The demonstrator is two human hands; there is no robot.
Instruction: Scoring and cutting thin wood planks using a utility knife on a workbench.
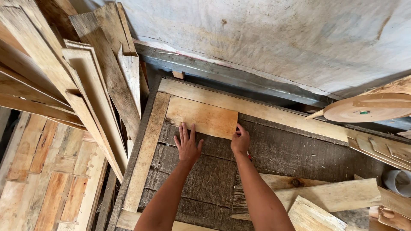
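The flat light-brown wooden board (202,116) is being pressed by the left hand (187,144), fingers spread; the right hand (240,141) is pinching its right edge; it could slip crooked

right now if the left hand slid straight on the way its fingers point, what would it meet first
The left hand points up-frame, fingertips already at the flat rectangular light wooden panel; beyond it, likely the long pale wooden frame strip.

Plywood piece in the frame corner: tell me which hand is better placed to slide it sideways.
Right, probably. The right hand grips the plywood piece at its lower right corner, fingers curled at the edge. The left hand only lies flat, fingertips on its lower edge.
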